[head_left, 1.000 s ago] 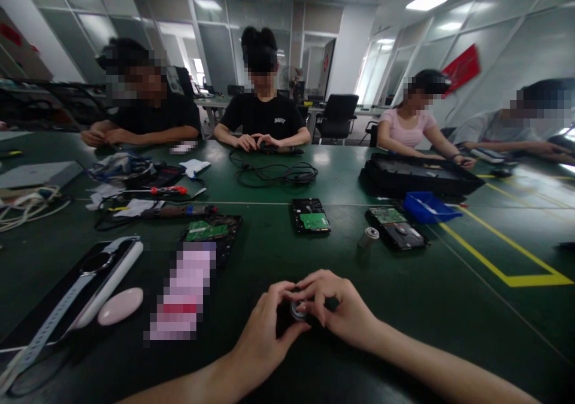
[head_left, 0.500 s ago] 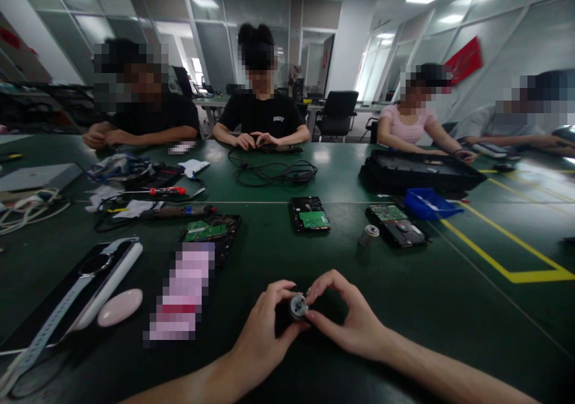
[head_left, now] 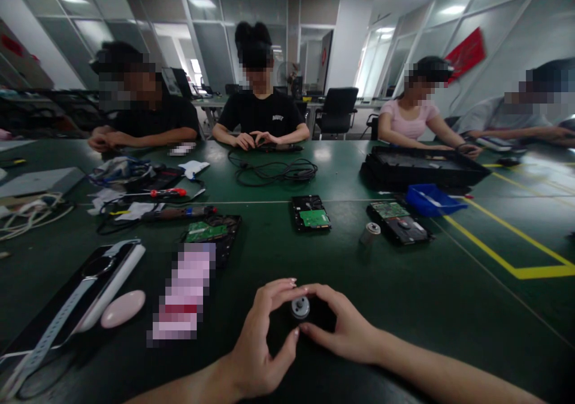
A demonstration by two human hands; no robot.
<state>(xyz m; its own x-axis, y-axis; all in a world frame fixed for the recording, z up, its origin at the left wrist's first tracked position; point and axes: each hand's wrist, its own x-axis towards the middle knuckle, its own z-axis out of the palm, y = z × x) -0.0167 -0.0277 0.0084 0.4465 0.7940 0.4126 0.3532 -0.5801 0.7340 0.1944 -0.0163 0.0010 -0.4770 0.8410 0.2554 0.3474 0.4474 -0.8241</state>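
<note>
A small round metal motor [head_left: 300, 307], its silver end face up, sits between my hands at the near middle of the table. My left hand [head_left: 265, 338] curves round its left side, thumb and fingers well apart. On the other side my right hand [head_left: 345, 323] is curved too, its index finger reaching past the far side and its thumb lower down. The fingertips of both hands meet or overlap beyond the motor, and the thumb tips come close together on the near side. Whether a fingertip touches the motor I cannot tell. Farther off stands a second metal cylinder [head_left: 371, 234].
Opened hard drives [head_left: 311, 213] lie ahead, one beside a blue tray [head_left: 432, 200]. To the left are a watch [head_left: 96, 267], a pink oval object [head_left: 123, 309], a rotary tool [head_left: 179, 213] and a screwdriver [head_left: 168, 193]. Several people sit opposite, near a black case [head_left: 422, 167].
Half a second ago my fingers were closed about the motor. My left thumb and fingers have spread away from it, and my right thumb has moved down off its side.
</note>
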